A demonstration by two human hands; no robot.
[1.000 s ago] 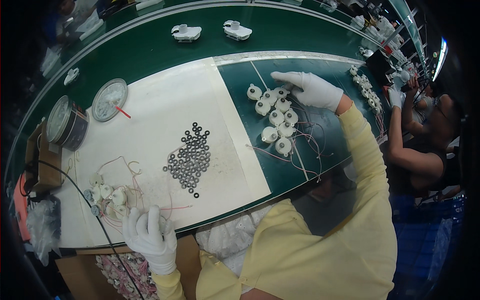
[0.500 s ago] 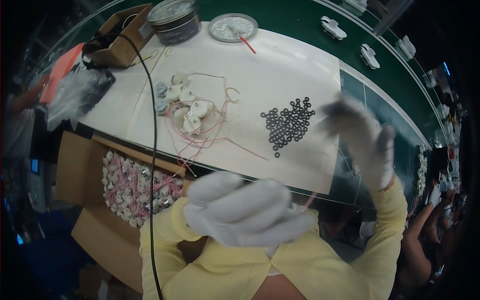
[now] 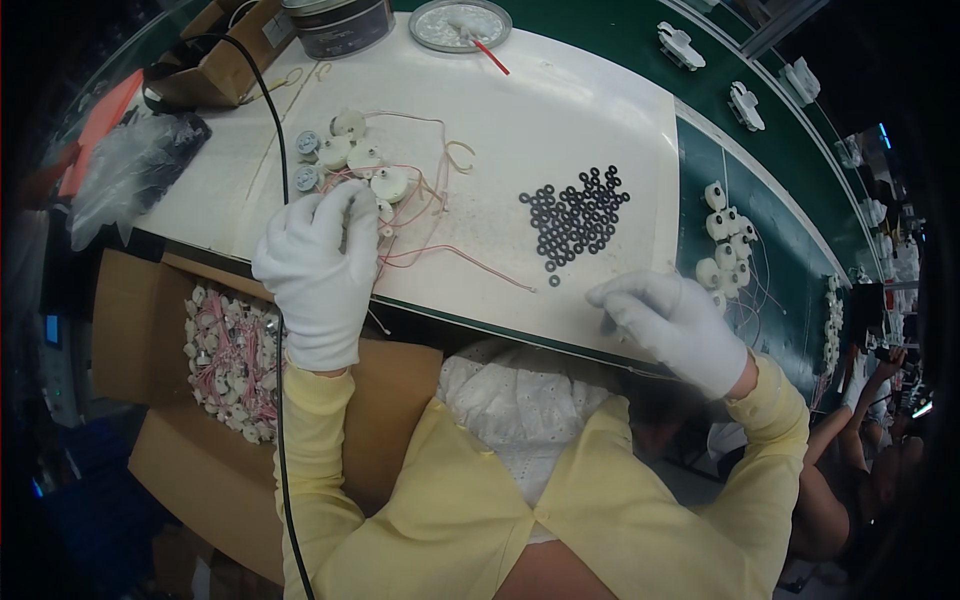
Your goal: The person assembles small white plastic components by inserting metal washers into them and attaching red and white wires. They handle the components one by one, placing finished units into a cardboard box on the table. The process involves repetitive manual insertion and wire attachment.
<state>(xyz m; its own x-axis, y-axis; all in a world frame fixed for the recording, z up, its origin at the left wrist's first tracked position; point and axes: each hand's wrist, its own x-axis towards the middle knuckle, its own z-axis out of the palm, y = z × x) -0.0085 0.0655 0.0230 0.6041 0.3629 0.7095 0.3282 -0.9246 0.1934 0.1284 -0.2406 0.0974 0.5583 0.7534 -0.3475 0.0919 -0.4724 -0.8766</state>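
My left hand (image 3: 320, 275), in a white glove, reaches over the near side of a loose group of small round white motors (image 3: 388, 183) with pink wires. Its fingers are bent together at the group; whatever lies between them is hidden. My right hand (image 3: 675, 325), also gloved, hovers near the front right edge of the white work sheet (image 3: 480, 220) with its fingers curled inward. Nothing shows clearly at those fingertips. Between the hands, a patch of small black rings (image 3: 575, 222) lies flat on the sheet.
An open carton (image 3: 150, 330) of wired motors stands below the table at left. More motors (image 3: 722, 245) with dark centres sit on the green mat at right. At the back are a round dish (image 3: 425, 35) with a red stick and a metal tin (image 3: 345, 30). A black cable (image 3: 283, 400) crosses the left side.
My left hand has gone from in front of my chest up and left to the motor group. My right hand has come down and left from the right side, uncovering the motors there.
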